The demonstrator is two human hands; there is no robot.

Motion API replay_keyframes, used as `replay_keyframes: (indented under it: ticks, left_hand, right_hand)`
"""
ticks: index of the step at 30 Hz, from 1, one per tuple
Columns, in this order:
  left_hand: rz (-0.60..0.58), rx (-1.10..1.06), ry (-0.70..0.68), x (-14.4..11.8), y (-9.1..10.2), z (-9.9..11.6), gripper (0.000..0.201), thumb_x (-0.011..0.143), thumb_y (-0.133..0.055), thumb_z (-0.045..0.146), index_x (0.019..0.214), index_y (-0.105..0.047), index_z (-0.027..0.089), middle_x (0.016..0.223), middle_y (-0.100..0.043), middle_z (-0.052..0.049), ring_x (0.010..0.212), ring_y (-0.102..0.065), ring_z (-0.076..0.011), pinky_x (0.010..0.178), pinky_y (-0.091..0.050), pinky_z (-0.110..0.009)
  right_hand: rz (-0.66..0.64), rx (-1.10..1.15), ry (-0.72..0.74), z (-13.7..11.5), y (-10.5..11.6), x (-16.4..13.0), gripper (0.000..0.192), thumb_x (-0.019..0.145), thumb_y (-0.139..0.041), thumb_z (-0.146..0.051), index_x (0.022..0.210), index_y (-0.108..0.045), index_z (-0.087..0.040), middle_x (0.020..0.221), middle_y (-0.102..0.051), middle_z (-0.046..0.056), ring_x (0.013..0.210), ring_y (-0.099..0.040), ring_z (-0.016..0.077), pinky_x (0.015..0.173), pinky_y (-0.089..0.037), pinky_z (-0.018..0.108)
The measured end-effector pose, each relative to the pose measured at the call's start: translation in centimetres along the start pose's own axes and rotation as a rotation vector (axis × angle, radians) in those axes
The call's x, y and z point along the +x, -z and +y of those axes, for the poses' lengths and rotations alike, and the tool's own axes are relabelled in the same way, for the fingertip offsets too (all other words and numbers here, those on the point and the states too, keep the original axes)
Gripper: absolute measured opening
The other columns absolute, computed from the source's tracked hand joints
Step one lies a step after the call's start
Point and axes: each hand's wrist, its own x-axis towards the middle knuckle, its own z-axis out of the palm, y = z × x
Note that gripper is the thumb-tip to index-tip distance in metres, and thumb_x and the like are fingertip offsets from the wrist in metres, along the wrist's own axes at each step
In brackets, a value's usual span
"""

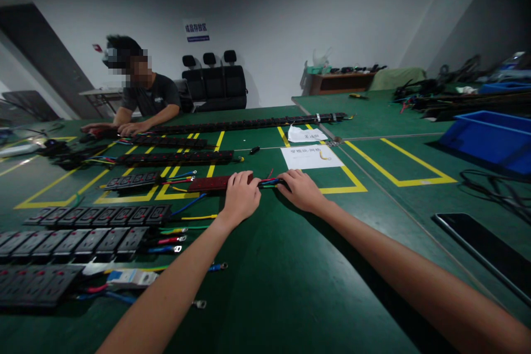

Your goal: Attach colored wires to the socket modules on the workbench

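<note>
A dark red socket strip (207, 183) lies on the green table (290, 276) in front of me. My left hand (240, 197) rests on its right end, fingers curled over it. My right hand (299, 189) pinches the bundle of coloured wires (269, 181) that comes out of that end. Both arms reach forward from the near edge.
Rows of black socket strips (99, 214) with loose wires lie at the left. Two paper sheets (311, 156) sit beyond my hands. A person sits at the far left with hands on a strip. Blue bins (489, 138) stand at the right, a dark flat panel (481, 249) near right.
</note>
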Motion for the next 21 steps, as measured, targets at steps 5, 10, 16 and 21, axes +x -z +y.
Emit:
replay_keyframes:
  ticks: [5,10,16,21]
  left_hand:
    - [-0.01,0.001,-0.003,0.04,0.02,-0.04,0.034,0.098,-0.049,0.024,0.123,-0.073,0.021,0.139,-0.063,-0.014,0.133,-0.056,-0.0299,0.119,-0.039,-0.053]
    - [-0.011,-0.002,-0.002,0.05,0.08,-0.02,0.034,0.099,-0.049,0.025,0.123,-0.073,0.021,0.139,-0.063,-0.014,0.133,-0.055,-0.0297,0.119,-0.04,-0.053]
    - [-0.012,-0.007,-0.003,0.04,0.02,-0.04,0.035,0.099,-0.049,0.025,0.124,-0.073,0.02,0.139,-0.063,-0.014,0.133,-0.055,-0.0302,0.119,-0.039,-0.053]
    - [-0.004,0.007,0.0,0.07,-0.06,-0.04,0.033,0.097,-0.052,0.024,0.122,-0.073,0.021,0.139,-0.064,-0.014,0.133,-0.055,-0.0303,0.119,-0.039,-0.052]
  right_hand:
    - [-0.006,0.005,0.0,-0.1,0.16,-0.01,0.025,0.105,-0.049,-0.037,0.114,-0.066,-0.02,0.109,-0.069,0.012,0.104,-0.06,0.028,0.088,-0.044,0.039]
    - [-0.009,-0.003,-0.007,-0.18,0.23,-0.01,0.024,0.105,-0.05,-0.036,0.114,-0.067,-0.02,0.109,-0.069,0.012,0.104,-0.06,0.028,0.087,-0.044,0.038]
    - [-0.007,-0.001,-0.008,-0.15,0.16,0.02,0.023,0.105,-0.051,-0.036,0.114,-0.066,-0.021,0.11,-0.069,0.012,0.105,-0.06,0.0276,0.088,-0.044,0.038]
    - [0.001,-0.002,-0.004,0.02,-0.12,0.03,0.023,0.105,-0.052,-0.036,0.112,-0.066,-0.021,0.108,-0.069,0.011,0.104,-0.06,0.0275,0.087,-0.044,0.038]
